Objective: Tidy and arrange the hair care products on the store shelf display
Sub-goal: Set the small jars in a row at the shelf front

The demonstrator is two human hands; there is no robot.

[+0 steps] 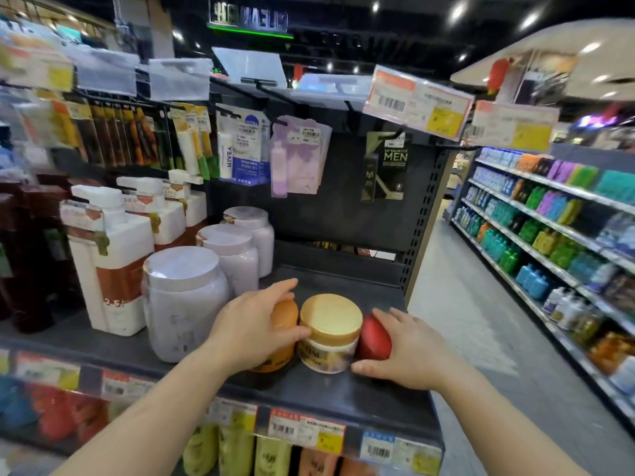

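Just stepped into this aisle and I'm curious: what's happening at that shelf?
A person is tidying hair care products on a dark store shelf. Their left hand grips an orange jar, and their right hand holds a red jar. Between the two stands a gold-lidded jar, upright, with both coloured jars pressed close to it. To the left, three pale lavender tubs stand in a row running back, beside white pump bottles.

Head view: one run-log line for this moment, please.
left hand: grips orange jar | right hand: grips red jar | gold-lid jar: between them
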